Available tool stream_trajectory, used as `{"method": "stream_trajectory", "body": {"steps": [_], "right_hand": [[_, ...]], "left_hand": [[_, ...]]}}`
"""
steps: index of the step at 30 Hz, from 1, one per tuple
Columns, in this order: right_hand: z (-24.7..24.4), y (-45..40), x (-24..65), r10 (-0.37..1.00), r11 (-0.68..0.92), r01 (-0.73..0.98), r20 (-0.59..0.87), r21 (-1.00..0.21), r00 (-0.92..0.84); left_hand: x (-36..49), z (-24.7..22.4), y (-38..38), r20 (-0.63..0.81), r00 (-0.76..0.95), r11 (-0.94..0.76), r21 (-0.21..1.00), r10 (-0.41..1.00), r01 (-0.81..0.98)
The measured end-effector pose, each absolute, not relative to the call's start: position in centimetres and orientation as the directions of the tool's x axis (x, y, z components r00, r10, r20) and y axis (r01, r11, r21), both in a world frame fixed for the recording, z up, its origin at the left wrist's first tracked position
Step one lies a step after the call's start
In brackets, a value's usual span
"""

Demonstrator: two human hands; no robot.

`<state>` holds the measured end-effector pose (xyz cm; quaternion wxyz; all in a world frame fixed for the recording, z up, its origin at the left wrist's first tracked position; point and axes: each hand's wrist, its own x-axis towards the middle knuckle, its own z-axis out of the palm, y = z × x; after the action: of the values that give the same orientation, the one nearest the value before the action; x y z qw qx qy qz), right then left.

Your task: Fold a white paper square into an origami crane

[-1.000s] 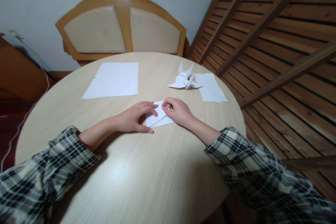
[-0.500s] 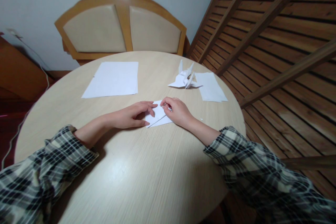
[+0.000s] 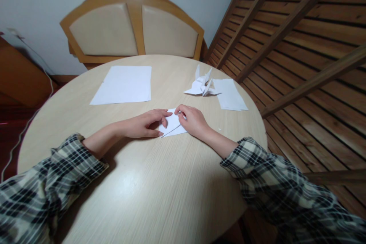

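Observation:
A folded white sheet of paper (image 3: 172, 123) lies flat on the table between my hands, with a diagonal folded edge running across it. My left hand (image 3: 145, 124) rests on its left side, fingers apart and thumb at the near left corner. At the right, my right hand (image 3: 193, 120) has its thumb and fingertips pinched together at the paper's upper right part. The palm and fingers of that hand hide the paper's right end.
White folded paper cranes (image 3: 201, 84) stand at the back right beside several smaller white sheets (image 3: 231, 95). Larger white sheets (image 3: 122, 85) lie at the back left of the round table (image 3: 148, 190). A tiny paper scrap (image 3: 219, 129) sits right of my right hand.
Both hands keep nearly the same position on the folded paper. The view has shifted very slightly.

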<state>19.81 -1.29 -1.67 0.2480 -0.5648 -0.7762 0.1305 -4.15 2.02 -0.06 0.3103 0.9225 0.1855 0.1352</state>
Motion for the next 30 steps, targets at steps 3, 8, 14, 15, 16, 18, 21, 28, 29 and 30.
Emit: {"method": "stream_trajectory", "body": {"steps": [3, 8, 14, 15, 16, 18, 21, 28, 29, 30], "right_hand": [[-1.7, -1.3, 19.7, 0.94, 0.332, 0.814, 0.236, -0.477, -0.245], [-1.4, -1.3, 19.6, 0.945, 0.322, 0.824, 0.218, -0.467, -0.245], [-1.3, -1.3, 19.6, 0.945, 0.322, 0.825, 0.214, -0.464, -0.248], [-1.3, -1.3, 19.6, 0.944, 0.324, 0.824, 0.215, -0.465, -0.25], [-1.3, -1.3, 19.6, 0.943, 0.327, 0.823, 0.216, -0.465, -0.252], [-1.3, -1.2, 19.5, 0.943, 0.329, 0.823, 0.214, -0.464, -0.256], [-1.3, -1.2, 19.5, 0.943, 0.327, 0.824, 0.208, -0.462, -0.258], [-1.3, -1.2, 19.6, 0.944, 0.326, 0.823, 0.204, -0.465, -0.258], [-1.3, -1.2, 19.6, 0.945, 0.325, 0.823, 0.203, -0.466, -0.258], [-1.3, -1.2, 19.6, 0.945, 0.324, 0.822, 0.203, -0.468, -0.257]], "left_hand": [[-4.2, 0.1, 2.1, 0.109, 0.899, -0.747, 0.604, 0.424, 0.279], [-4.0, 0.2, 2.0, 0.1, 0.905, -0.758, 0.588, 0.414, 0.282], [-3.0, 0.0, 1.4, 0.164, 0.861, -0.754, 0.579, 0.481, 0.311], [-2.8, 0.0, 1.3, 0.171, 0.852, -0.756, 0.569, 0.494, 0.324], [-2.7, -0.1, 1.2, 0.174, 0.846, -0.757, 0.561, 0.505, 0.336], [-2.6, -0.1, 1.1, 0.171, 0.836, -0.753, 0.553, 0.521, 0.357], [-2.6, -0.1, 1.1, 0.161, 0.831, -0.743, 0.558, 0.533, 0.369], [-2.6, 0.1, 1.0, 0.139, 0.812, -0.719, 0.566, 0.566, 0.404], [-2.6, 0.1, 1.0, 0.14, 0.812, -0.718, 0.567, 0.567, 0.403], [-2.6, 0.0, 1.0, 0.142, 0.812, -0.718, 0.57, 0.566, 0.401]]}}
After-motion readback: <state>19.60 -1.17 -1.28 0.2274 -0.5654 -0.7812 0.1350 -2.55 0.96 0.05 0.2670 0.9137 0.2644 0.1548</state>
